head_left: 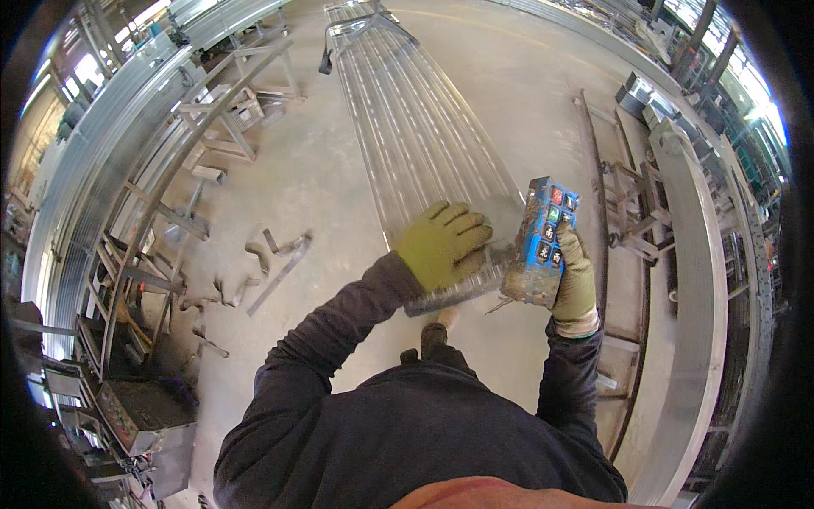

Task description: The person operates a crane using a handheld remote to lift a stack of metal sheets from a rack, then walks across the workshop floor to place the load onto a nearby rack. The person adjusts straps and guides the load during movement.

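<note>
My left hand (437,246), in a yellow-green work glove, lies with its fingers out on the near end of a long bundle of silvery metal profiles (415,127). A dirty remote control (536,242) with a blue face and several buttons is gripped in my right hand (577,284), also gloved. The thumb rests on the button face. The remote is tilted, just right of the bundle's near end. At the far end of the bundle, a dark strap (326,59) hangs at the side.
On the left stand metal racks (153,199) with long profiles (110,127). Bent metal scraps (280,276) lie on the floor (280,187) nearby. A dark metal box (148,411) is at lower left. To the right are a rail frame (632,182) and a long pale beam (699,297).
</note>
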`<action>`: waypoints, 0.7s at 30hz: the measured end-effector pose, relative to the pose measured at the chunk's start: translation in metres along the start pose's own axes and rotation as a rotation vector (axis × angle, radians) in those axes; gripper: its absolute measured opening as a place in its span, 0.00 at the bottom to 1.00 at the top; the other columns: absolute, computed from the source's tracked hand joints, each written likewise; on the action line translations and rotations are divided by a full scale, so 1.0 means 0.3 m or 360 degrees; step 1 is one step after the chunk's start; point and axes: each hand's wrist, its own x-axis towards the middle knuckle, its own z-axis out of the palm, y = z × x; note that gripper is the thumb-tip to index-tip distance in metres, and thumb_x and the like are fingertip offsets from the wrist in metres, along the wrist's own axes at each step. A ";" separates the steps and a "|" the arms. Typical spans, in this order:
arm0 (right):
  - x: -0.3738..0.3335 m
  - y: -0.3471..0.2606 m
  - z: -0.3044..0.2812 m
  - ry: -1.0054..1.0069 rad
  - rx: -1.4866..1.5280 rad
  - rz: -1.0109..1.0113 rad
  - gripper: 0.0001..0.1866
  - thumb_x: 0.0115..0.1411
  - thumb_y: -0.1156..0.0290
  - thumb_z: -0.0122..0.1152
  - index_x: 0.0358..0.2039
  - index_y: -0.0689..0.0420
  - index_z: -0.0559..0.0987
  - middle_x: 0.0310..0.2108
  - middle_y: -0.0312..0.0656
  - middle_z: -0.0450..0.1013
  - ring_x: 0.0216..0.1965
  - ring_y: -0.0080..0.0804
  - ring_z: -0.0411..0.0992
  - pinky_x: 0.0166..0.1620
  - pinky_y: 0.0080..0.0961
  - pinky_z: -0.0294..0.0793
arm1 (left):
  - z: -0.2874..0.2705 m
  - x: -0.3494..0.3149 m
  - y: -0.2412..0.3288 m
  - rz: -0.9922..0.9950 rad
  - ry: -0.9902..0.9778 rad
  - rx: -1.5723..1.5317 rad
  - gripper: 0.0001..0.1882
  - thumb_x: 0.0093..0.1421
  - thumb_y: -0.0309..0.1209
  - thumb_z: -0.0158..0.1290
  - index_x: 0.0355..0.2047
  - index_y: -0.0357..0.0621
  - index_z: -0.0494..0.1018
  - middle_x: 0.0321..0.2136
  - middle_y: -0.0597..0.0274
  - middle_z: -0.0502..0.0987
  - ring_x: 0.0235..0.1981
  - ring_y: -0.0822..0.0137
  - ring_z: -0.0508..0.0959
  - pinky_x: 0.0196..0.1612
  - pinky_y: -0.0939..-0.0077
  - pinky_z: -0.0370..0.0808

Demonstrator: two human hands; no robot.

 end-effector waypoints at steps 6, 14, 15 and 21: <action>0.228 0.215 -0.261 -0.0251 0.0109 0.0006 0.22 0.73 0.60 0.62 0.61 0.59 0.76 0.48 0.41 0.81 0.44 0.31 0.82 0.46 0.33 0.86 | 0.342 -0.019 -0.068 -0.0052 -0.0037 0.0153 0.28 0.62 0.44 0.60 0.58 0.42 0.75 0.60 0.51 0.76 0.64 0.48 0.72 0.69 0.46 0.65; 0.421 0.410 -0.450 -0.0235 0.0074 0.0097 0.22 0.73 0.63 0.60 0.62 0.61 0.74 0.49 0.43 0.80 0.45 0.32 0.82 0.48 0.34 0.86 | 0.607 -0.033 -0.200 -0.0042 0.0010 0.0139 0.25 0.61 0.41 0.63 0.55 0.43 0.77 0.60 0.50 0.76 0.64 0.47 0.73 0.69 0.46 0.67; 0.440 0.424 -0.454 -0.0202 0.0078 0.0059 0.23 0.73 0.63 0.60 0.63 0.61 0.74 0.49 0.43 0.80 0.45 0.32 0.82 0.48 0.33 0.86 | 0.620 -0.029 -0.225 -0.0047 0.0037 0.0082 0.25 0.60 0.40 0.63 0.55 0.43 0.77 0.60 0.49 0.76 0.64 0.47 0.73 0.69 0.46 0.67; 0.504 0.384 -0.464 -0.0150 -0.0006 0.0002 0.25 0.74 0.64 0.60 0.64 0.65 0.71 0.52 0.44 0.78 0.48 0.31 0.80 0.49 0.33 0.84 | 0.655 0.044 -0.323 -0.0382 0.0190 -0.0865 0.21 0.70 0.34 0.57 0.61 0.42 0.74 0.58 0.52 0.78 0.61 0.53 0.77 0.63 0.55 0.75</action>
